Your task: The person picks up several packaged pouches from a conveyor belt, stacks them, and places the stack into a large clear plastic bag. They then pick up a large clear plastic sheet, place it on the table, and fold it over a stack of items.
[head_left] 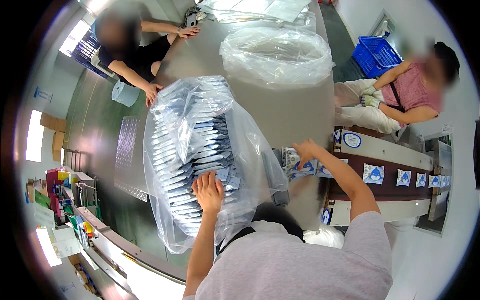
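Observation:
A large clear plastic bag (250,145) lies on the metal table, filled with stacked rows of silvery-grey flat packets (175,175). My left hand (207,192) rests on the near part of the rows, its fingers spread. On the right, my right hand (307,151) reaches over a group of white-and-blue packets (302,169) at the table end of the conveyor. Its fingers are apart and touch the packets from above; their undersides are hidden. Beside the bag's right side, a dark grey stack of packets (276,177) shows partly through the plastic.
A conveyor belt (350,172) carries spaced packets (374,174) toward the table (280,115). An opened clear bag (277,57) and white sheets (260,9) lie at the far end. One person's hand (152,93) touches the filled bag; a gloved person (400,95) sits right, near a blue basket (377,56).

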Demonstrator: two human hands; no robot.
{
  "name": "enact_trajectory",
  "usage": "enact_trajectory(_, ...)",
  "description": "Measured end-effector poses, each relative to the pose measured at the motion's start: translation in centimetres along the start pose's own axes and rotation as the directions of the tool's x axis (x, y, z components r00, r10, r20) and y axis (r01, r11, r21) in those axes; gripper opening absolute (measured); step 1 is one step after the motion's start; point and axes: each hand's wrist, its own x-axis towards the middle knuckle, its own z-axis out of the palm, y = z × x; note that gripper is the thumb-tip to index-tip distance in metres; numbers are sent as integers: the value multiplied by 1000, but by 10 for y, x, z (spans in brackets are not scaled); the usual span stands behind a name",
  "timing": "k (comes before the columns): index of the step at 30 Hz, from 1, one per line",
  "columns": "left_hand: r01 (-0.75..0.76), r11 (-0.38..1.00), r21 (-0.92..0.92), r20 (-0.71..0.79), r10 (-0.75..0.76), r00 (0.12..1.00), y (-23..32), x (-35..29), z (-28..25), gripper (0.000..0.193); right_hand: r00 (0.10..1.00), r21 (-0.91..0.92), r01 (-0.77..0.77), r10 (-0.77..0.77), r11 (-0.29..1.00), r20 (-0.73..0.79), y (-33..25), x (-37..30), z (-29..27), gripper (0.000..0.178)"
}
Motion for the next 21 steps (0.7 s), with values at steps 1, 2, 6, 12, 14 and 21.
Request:
enact_trajectory(1, 11, 1000, -9, 2, -11, 1000, 1, -1, 0, 30, 1000, 53, -10, 11, 999, -15, 2, -1, 2, 90)
enact_trajectory(2, 14, 1000, -14, -4, -14, 1000, 2, 0, 0, 30, 999, 107, -19, 22, 994, -29, 5, -2, 3, 91)
enact_trajectory(6, 0, 1000, -19, 28, 1, 1000, 0, 6, -1, 27, 986, 403, -46, 107, 914, -130, 43, -15, 12, 96)
enact_trajectory(12, 153, 912, -380, 218, -72, 973, -50, 50, 8, 30, 678, 751, 556, 328, 355, -657, 62, -46, -16, 84)
enact_trajectory(14, 154, 965, -214, 215, -107, 971, -51, 103, -28, 33, 658, 637, 751, 273, -171, -702, 17, -83, -52, 79)
enact_trajectory(21, -147, 944, -296, -330, 43, 943, -96, 178, -90, 67, 501, 452, 833, -90, 318, -861, -198, -115, -167, 85)
